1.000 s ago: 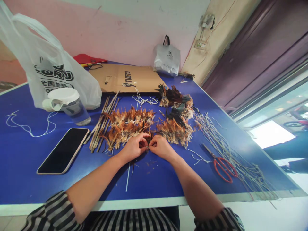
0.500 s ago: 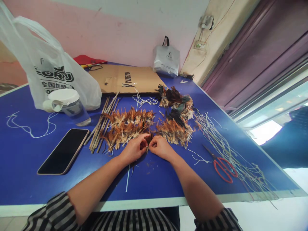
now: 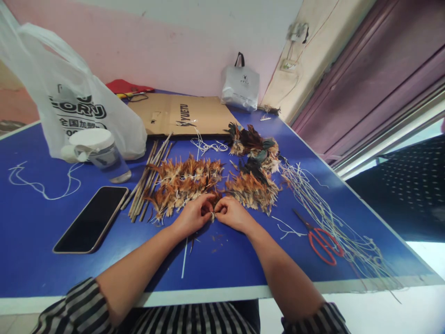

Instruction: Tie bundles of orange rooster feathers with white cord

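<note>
Chgs vs. prior frames, lg. to sm.: at R edge of the surface (image 3: 225, 271), a person (image 3: 413, 185) in dark dotted clothing fills more of the view, no bearing on the work seen; L hand (image 3: 195, 213) and R hand (image 3: 233, 214) virtually unmoved; under their tips a pale piece (image 3: 212, 217) shows clearer, so judged: hold kept, handling unfinished. Fingers of both hands pinched tog. on said piece, front centre of surface, nearer the wearer than the feathers; too small to ID. Count, approx. by size: cardboard (image 3: 205, 113), 1, at back; plastic bag (image 3: 120, 123), 1, L; silver bag (image 3: 239, 88), 1, back R; cord bundle (image 3: 321, 220), 1, R, strands uncountable; rust feather rows (image 3: 189, 171), 2 L, 1 R; dark feathers (image 3: 250, 137), behind R row, no. can't be told; sticks (image 3: 148, 185), several, overlapping, no exact ct.; phone (image 3: 90, 220), 1; lidded cup (image 3: 116, 168), 1; scissors (image 3: 325, 243), 1, beside cords; loose white strings (image 3: 210, 147), 3 lots: far L, by cardboard, nr. scissors.
</note>
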Demonstrator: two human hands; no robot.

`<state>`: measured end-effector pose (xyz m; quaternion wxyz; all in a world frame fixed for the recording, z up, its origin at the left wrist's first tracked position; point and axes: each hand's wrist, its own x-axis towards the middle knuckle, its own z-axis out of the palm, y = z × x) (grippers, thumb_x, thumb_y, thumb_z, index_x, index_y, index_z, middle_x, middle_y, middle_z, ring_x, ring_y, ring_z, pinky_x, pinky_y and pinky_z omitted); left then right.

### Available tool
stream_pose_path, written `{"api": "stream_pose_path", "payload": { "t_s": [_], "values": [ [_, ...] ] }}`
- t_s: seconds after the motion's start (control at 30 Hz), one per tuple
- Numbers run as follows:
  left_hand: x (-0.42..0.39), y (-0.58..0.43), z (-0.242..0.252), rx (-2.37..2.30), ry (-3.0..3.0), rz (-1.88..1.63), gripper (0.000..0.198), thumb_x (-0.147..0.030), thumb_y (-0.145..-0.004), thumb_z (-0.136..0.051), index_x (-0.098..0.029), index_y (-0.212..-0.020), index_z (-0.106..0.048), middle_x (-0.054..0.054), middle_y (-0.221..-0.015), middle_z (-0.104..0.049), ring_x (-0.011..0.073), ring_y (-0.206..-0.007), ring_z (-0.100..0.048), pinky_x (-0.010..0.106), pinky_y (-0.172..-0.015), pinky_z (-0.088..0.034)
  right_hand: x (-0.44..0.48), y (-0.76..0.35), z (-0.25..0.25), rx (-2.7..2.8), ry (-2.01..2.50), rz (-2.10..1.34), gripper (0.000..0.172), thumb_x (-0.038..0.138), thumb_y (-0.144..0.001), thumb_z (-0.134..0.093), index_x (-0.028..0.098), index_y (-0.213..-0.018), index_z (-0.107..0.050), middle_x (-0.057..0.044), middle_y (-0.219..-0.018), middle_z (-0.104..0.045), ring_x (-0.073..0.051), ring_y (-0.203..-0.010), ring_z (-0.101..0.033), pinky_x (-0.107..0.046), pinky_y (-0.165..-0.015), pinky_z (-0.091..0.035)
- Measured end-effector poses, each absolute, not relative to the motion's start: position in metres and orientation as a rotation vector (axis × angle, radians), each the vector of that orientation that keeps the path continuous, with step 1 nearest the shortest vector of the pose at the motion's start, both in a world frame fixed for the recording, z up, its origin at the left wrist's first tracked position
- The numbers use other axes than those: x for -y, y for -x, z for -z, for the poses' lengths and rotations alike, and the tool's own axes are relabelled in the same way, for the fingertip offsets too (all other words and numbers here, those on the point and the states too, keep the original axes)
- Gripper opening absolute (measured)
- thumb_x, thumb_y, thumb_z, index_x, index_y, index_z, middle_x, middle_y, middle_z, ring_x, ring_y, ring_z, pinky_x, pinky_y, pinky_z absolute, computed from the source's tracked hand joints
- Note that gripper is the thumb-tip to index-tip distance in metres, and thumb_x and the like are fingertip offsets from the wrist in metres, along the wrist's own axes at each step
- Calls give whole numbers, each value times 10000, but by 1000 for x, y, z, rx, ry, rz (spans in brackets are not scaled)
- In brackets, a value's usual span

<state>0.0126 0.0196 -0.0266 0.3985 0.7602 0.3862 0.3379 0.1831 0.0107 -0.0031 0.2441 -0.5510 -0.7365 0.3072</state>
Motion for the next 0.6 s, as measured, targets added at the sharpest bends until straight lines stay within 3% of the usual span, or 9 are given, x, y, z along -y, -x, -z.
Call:
{"api": "stream_pose_path", "payload": {
  "t_s": [0.6],
  "values": [
    [-19, -14, 26, -1003, -1942, -848, 471, -106, -712, -538, -183, -1170, -457, 4, -784, -616, 116, -659, -583, 243, -637, -483, -10, -182, 4, 2016, 1515, -823, 50, 157, -647, -602, 139, -675, -638, -2, -717, -573, -62, -551, -503, -179, -546, -391]
  ]
}}
